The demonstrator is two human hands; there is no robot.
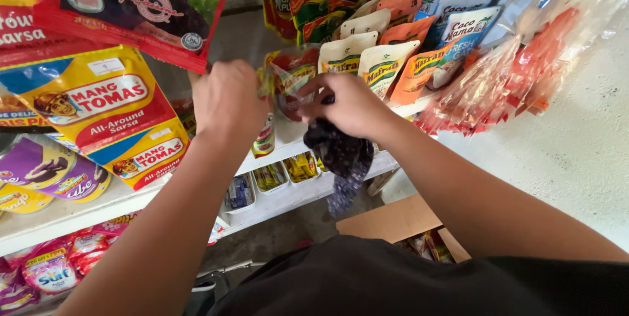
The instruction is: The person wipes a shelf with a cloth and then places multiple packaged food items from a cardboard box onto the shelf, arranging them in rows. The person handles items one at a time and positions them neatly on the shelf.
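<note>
Grip details hide behind both hands (229, 96) (350, 103) clutching sachet (291, 77), cloth (341, 155).

Soft, even daylight fills the view, brightest on the pale wall (576, 152) at right. Glare streaks the clear hanging packets (524, 73). Edges bow from the wide lens; near pouches (98, 103) blur slightly.

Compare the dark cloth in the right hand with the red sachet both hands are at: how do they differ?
The dark cloth is soft, patterned and hangs limp below the right hand; the red sachet is glossy, printed and held up between that hand and the left hand. The cloth dangles in front of the shelf edge; the sachet sits higher, among the hanging packets. Both are touched by the right hand.
</note>
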